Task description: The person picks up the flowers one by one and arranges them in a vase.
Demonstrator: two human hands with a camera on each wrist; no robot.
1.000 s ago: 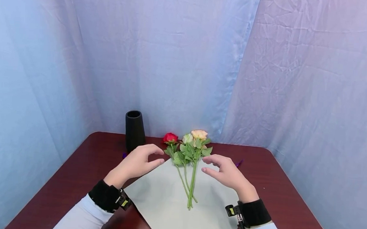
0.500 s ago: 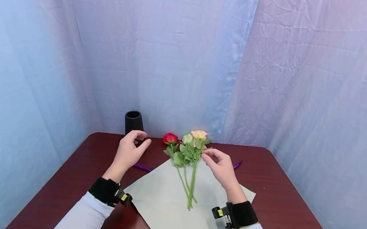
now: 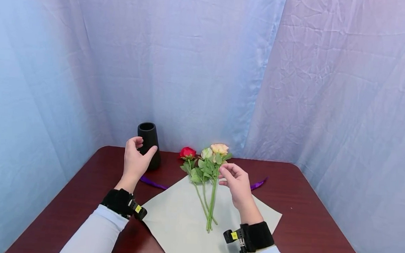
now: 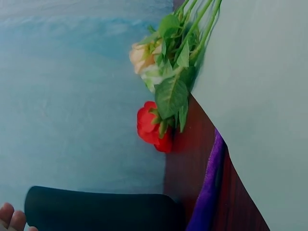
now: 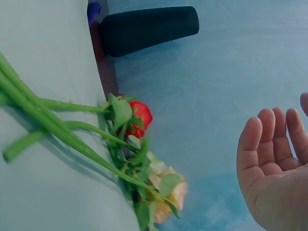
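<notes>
While both hands hover above the desk [image 3: 307,221], three roses [image 3: 205,168] lie loose on a pale paper sheet [image 3: 184,224].

Nearest, the sheet covers the desk's front middle, the stems running back so the blooms reach past its far corner. The right hand [image 3: 235,182] floats just beside the leaves, fingers relaxed and holding nothing. The left hand [image 3: 134,159] nears the black vase [image 3: 148,141] by the far left edge, fingers spread, not gripping it. A purple ribbon [image 3: 154,183] trails under the sheet. A hasty reach could likely tip the tall vase, or a brush of the leaves could scatter the unbound stems.
</notes>
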